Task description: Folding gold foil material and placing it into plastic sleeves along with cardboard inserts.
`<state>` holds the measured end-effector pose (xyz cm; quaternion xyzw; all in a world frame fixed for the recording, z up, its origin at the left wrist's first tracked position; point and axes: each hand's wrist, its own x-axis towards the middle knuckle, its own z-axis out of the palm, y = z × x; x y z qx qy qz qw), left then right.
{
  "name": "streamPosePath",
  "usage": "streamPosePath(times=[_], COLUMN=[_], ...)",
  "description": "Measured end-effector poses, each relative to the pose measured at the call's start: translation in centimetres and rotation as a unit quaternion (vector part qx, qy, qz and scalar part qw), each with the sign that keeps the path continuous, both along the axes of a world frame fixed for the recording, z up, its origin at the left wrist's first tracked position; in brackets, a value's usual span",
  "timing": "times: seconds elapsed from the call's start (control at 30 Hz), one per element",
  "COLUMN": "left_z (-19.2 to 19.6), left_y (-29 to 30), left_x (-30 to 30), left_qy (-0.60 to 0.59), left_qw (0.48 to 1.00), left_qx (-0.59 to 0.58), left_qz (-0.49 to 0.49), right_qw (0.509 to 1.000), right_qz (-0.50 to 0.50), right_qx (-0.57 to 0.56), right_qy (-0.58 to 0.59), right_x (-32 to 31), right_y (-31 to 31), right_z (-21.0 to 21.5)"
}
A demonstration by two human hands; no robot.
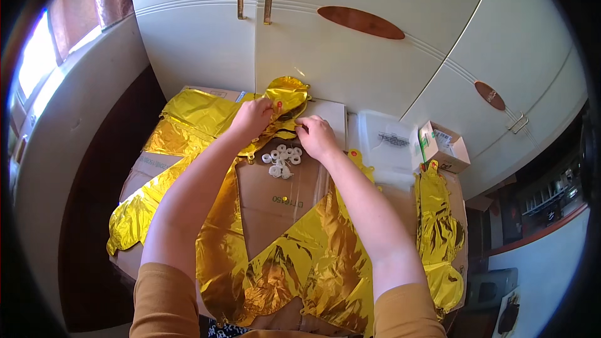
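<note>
Both hands are at the far part of the cardboard, on a crumpled gold foil balloon point(288, 92). My left hand point(252, 117) has its fingers closed on the balloon's left side, near a small red spot. My right hand point(316, 136) pinches its lower right edge. A little nearer to me, between my forearms, lies a cluster of small white ribbon rolls point(282, 159). More flat gold foil balloons lie around: one beyond my left forearm point(197, 112), and a large angular one point(294, 263) close to my body. My fingertips are partly hidden by the foil.
Cardboard point(266, 191) covers the work surface. To the right lie another gold balloon point(440, 238), a clear plastic bag point(382, 141) and a small open carton point(443, 147). White cabinet doors point(350, 62) close off the far side. A wall and curtained window stand left.
</note>
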<state>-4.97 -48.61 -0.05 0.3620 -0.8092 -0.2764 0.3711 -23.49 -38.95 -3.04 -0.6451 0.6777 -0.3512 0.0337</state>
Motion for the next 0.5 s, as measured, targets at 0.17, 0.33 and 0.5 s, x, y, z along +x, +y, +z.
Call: streamPosePath(times=[0.17,0.33,0.5], left_z=[0.2,-0.6,-1.7], left_y=[1.3,0.7,-0.5], left_x=[-0.5,-0.7,-0.8], left_qy=[-0.149,-0.201,-0.294], left_qw=[0.977,0.937,0.906], left_qx=[-0.132,-0.228,-0.26], left_qz=[-0.075,-0.174,-0.16], right_qw=[1.0,0.997,0.995], right_qz=[-0.004,0.019,0.019], right_qx=[-0.008,-0.011,-0.016], right_qy=[-0.008,-0.07,-0.094], right_x=[-0.2,-0.8,0.0], right_y=[0.2,-0.3,-0.2], right_z=[-0.3,-0.5,-0.4])
